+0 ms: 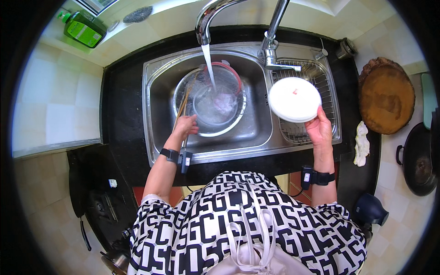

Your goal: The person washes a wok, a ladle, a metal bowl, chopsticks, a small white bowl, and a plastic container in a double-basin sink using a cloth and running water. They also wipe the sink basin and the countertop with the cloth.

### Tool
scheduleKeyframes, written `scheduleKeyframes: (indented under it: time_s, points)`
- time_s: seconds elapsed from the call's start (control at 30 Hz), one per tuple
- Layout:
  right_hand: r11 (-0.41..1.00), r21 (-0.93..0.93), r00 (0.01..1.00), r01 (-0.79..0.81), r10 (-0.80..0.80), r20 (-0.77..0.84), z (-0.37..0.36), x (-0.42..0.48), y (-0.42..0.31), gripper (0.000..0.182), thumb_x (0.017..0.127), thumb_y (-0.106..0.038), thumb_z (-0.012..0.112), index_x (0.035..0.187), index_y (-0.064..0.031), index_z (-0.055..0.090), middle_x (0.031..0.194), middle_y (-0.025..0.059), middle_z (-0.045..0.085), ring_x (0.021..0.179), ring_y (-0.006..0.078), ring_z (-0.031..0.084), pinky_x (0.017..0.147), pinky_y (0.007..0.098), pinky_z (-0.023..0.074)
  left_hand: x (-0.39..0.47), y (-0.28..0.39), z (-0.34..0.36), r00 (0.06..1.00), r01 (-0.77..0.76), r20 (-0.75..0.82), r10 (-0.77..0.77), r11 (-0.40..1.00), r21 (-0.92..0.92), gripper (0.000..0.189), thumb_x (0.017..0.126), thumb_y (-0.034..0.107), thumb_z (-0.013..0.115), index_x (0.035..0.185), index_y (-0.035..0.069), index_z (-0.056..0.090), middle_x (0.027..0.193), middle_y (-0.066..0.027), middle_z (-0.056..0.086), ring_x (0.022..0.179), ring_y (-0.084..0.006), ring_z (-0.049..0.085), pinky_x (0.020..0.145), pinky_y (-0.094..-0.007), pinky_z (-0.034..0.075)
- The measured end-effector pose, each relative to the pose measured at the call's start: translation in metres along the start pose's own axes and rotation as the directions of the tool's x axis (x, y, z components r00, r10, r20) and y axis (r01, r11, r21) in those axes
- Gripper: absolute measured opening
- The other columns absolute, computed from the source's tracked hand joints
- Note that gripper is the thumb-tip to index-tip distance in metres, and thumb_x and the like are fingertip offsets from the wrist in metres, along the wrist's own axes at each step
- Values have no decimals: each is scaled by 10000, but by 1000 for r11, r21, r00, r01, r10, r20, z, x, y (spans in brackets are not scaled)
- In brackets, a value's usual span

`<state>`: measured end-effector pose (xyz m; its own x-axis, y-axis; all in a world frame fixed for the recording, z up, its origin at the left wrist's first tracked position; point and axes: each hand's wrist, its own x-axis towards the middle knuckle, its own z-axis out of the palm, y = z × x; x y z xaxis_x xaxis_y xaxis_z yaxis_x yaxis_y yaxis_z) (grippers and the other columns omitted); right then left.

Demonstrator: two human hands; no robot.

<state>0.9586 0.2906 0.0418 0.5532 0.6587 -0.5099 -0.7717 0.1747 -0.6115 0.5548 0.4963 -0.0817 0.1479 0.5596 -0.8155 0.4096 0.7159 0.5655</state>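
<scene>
My right hand [319, 128] grips the lower right rim of a round white plate [295, 98] with a small red mark. The plate is over the divider and wire drain basket [328, 117]; its thick edge may be more than one plate. My left hand [186, 125] is at the near left rim of a round basin [215, 134] in the sink. Several chopsticks [187, 96] lean there, partly behind that hand; whether it grips them is unclear. Tap water [207, 60] pours into the basin, over a clear bowl [202, 115] and a clear round piece with a red rim [237, 77].
A curved chrome faucet [202, 24] and its lever [283, 67] overhang the steel sink [161, 103]. A green pump bottle [84, 30] and a scouring pad [137, 14] sit on the sill. At right are a wooden chopping board [386, 99], a crumpled pale cloth-like item [361, 144] and a black wok [419, 161].
</scene>
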Motion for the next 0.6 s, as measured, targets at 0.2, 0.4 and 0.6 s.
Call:
scheduleKeyframes:
  time_s: [0.2, 0.4, 0.6]
  points:
    - [974, 218, 970, 53, 1, -241, -54, 63, 3, 280, 931, -180, 520, 1156, -12, 530, 1122, 124, 609, 1013, 249, 599, 883, 410, 496, 28, -6, 26, 990, 124, 92, -110, 977, -175, 881, 817, 436, 651, 1419, -5, 181, 1458, -259, 190, 1276, -450, 305, 989, -519, 352]
    - [991, 126, 968, 44, -11, -253, -65, 87, 26, 280, 922, -226, 545, 1120, -28, 540, 1070, 118, 616, 986, 241, 600, 836, 408, 507, 44, -14, 37, 987, 150, 106, -119, 914, -376, 910, 768, 355, 699, 1436, 37, 168, 1506, -218, 110, 1363, -452, 111, 1087, -545, 156]
    - [742, -656, 927, -142, -131, -350, -58, 66, 11, 348, 922, -360, 536, 1016, -26, 525, 776, 99, 610, 539, 155, 575, 433, 301, 478, 34, -16, 40, 988, 108, 149, -43, 879, -465, 820, 689, 317, 734, 1359, 48, 344, 1488, -194, 166, 1316, -441, 213, 1062, -516, 219]
